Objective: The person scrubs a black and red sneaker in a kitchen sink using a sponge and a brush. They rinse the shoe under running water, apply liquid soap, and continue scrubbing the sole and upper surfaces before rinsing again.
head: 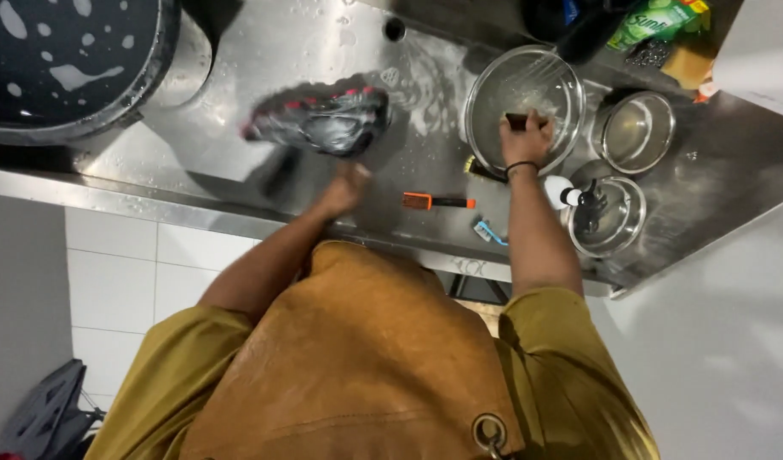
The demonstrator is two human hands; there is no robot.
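Observation:
A black and grey shoe (323, 123) with red accents lies blurred on the wet steel counter (263, 51). My left hand (344, 187) reaches to its near edge with fingers curled and seems to grip it. My right hand (526, 140) is closed on a dark-handled brush (516, 122), held inside a clear glass bowl (493, 85) of soapy water. A black band circles that wrist. I wear a mustard shirt and a brown leather apron.
An orange and black brush (438, 202) and a blue toothbrush (489, 232) lie near the counter's front edge. Two steel bowls (636, 129) (621, 223) and a white pump bottle (562, 192) stand right. A large dark sudsy pan (59, 60) sits far left; a green bottle (655, 21) and a sponge (685, 64) are behind.

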